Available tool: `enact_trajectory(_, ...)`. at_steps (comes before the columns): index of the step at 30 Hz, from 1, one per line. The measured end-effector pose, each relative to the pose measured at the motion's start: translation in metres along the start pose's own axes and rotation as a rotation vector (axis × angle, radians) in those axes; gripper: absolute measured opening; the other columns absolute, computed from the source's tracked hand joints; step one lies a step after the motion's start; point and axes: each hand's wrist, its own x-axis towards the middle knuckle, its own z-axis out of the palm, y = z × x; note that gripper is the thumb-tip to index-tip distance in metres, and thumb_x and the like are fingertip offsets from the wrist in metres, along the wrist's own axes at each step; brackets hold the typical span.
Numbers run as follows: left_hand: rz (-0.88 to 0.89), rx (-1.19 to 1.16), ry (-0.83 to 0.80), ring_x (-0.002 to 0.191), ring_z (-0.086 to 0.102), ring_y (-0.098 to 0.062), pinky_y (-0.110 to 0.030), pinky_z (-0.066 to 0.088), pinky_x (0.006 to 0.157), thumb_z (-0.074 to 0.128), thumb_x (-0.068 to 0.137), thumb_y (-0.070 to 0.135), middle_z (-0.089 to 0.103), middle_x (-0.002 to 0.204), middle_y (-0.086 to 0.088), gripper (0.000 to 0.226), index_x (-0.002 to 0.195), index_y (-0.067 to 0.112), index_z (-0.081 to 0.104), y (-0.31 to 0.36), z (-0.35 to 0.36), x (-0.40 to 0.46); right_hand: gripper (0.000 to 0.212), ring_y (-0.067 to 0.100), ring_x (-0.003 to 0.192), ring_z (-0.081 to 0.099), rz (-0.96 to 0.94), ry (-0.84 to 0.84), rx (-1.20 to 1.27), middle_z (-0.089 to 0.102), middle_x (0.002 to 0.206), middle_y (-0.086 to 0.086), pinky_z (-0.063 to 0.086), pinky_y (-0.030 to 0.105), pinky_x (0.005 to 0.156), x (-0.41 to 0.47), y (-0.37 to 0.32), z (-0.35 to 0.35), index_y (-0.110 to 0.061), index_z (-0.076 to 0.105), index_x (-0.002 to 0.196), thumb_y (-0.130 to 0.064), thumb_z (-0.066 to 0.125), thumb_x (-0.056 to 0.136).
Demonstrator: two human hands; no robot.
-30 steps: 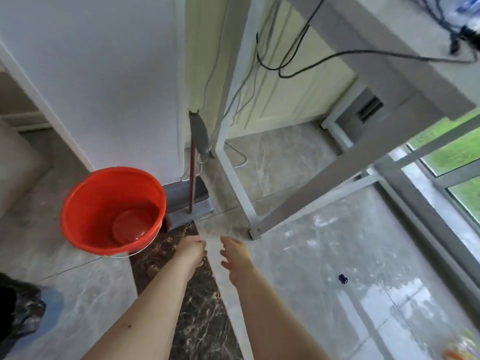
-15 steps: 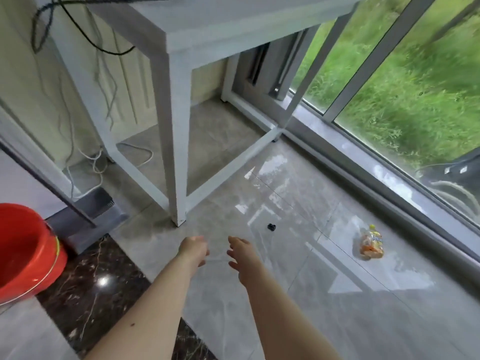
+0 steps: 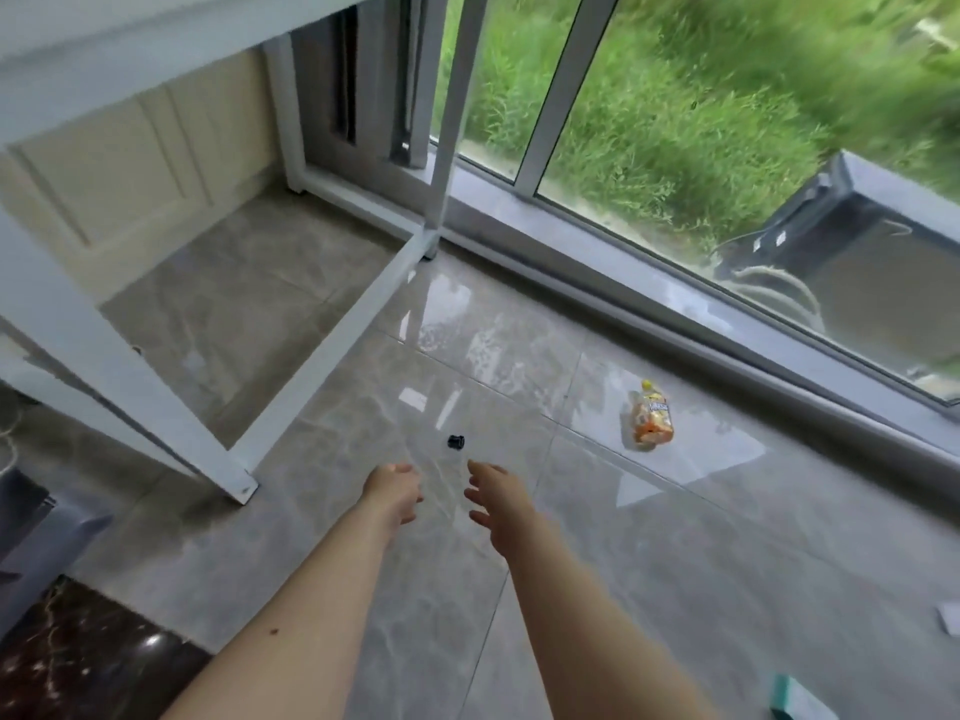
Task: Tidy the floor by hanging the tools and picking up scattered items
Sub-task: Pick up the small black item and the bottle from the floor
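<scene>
A small black cap-like item (image 3: 456, 441) lies on the glossy grey floor tiles, just beyond both hands. An orange snack pouch with a yellow cap (image 3: 652, 418) lies further right, near the window sill. My left hand (image 3: 395, 491) reaches forward with its fingers loosely curled and holds nothing. My right hand (image 3: 498, 498) is beside it, fingers spread, also holding nothing. At the lower right edge lie a teal item (image 3: 795, 706) and a white scrap (image 3: 949, 618), both cut off by the frame.
A white metal table frame (image 3: 166, 423) stands at the left, its foot close to my left hand. A large sliding window (image 3: 649, 148) with a raised sill runs along the right. A grey dustpan (image 3: 36, 543) shows at the far left edge.
The view has swung right: the red bucket has left the frame and the window, pouch and black item have come nearer. Both hands stay extended and hold nothing.
</scene>
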Motion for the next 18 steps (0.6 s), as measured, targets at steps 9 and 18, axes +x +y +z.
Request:
enact_trajectory(9,0.021,0.200,-0.022,0.097,0.055,-0.023,-0.029,0.047,0.072,0.048,0.095,0.012,0.055,0.109,-0.012,0.044,0.138,0.006,0.041,0.071,0.004,0.090,0.032,0.034,0.131,0.047,0.047,0.076,0.120,0.051,0.138,0.020,0.039,0.045,0.109,0.079,-0.060,0.017,-0.008,0.052,0.126,-0.019,0.049,0.095)
enact_trajectory(18,-0.013,0.304,-0.021,0.120,0.056,-0.032,-0.039,0.044,0.102,0.054,0.093,0.013,0.055,0.132,-0.020,0.043,0.134,0.006,0.046,0.064,0.044,0.135,0.028,0.036,0.131,0.046,0.123,0.099,0.178,0.051,0.135,0.025,0.039,0.046,0.109,0.128,-0.054,-0.008,-0.004,0.053,0.119,-0.019,0.047,0.097)
